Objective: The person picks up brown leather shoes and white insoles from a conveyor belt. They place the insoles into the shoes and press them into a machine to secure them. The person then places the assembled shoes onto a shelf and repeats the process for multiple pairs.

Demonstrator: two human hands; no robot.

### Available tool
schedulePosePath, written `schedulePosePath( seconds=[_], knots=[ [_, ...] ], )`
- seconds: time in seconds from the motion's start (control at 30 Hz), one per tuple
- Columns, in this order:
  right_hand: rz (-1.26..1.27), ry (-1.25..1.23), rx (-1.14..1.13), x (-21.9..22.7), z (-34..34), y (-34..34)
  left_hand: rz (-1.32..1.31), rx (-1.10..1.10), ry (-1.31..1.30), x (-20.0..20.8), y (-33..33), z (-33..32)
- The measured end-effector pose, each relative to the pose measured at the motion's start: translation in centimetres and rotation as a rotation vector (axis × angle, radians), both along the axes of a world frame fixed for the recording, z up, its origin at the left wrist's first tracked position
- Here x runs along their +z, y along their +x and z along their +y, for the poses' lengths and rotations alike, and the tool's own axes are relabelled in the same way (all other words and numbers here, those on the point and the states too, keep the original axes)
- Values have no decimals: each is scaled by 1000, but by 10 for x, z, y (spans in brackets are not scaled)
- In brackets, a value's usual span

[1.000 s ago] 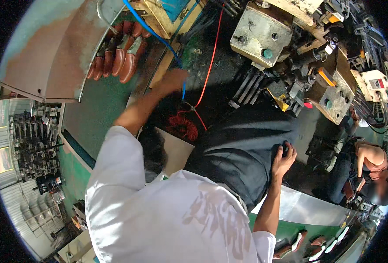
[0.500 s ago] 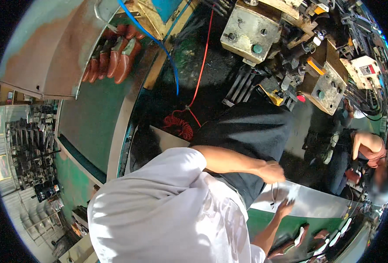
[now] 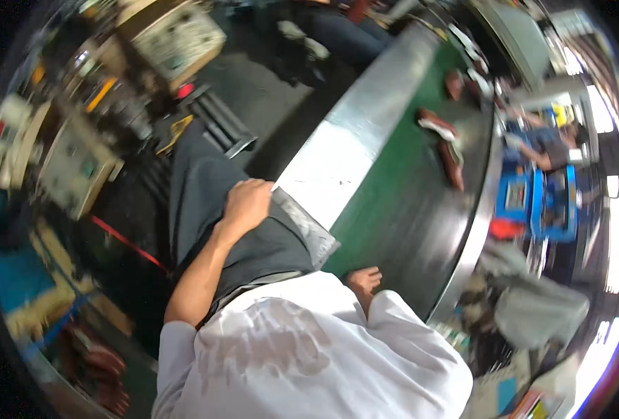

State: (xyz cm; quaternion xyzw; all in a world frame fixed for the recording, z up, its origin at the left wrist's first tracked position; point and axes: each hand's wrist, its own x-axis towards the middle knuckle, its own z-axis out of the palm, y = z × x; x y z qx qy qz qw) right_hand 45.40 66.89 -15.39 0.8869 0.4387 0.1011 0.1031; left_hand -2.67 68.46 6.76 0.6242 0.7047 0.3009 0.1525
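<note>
My left hand (image 3: 249,204) rests above my dark trousers, beside the near end of a bright metal ledge (image 3: 330,150). Its fingers are curled closed, and what they hold, if anything, is hidden. Farther right, my right hand (image 3: 365,279) is low over the near part of a green belt (image 3: 393,202). Its fingers are loosely bent and a little apart, with nothing visible in them. Beyond it on the belt lie a brown shoe with a white part (image 3: 435,123) and another brown shoe (image 3: 452,167). Blur softens the details.
Worn control boxes (image 3: 79,167) stand at the left, near a red cord (image 3: 131,244). Past the belt's right rail are a blue crate (image 3: 554,202), a grey cloth (image 3: 540,311) and a person (image 3: 550,150). Another person's legs (image 3: 351,31) are at the far end.
My view has swung right, bringing the belt to the middle. My hands have moved apart; the thin dark loop that hung by my left hand no longer shows.
</note>
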Motion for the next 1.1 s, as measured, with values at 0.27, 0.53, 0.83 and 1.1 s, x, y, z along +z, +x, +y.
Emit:
schedulePosePath(
  seconds=[0.27,0.53,0.83,1.1],
  knots=[
    [-65,-243,-171,44,-1,-48,-42,-29,-94,5,5,3],
    [-81,-1,-189,3,-10,-27,-72,-18,-97,11,2,5],
    [-61,-327,-231,40,14,-40,-104,-21,-30,11,-1,8],
    [301,-314,-19,60,36,-10,-142,-37,14,5,-10,5]
  ],
)
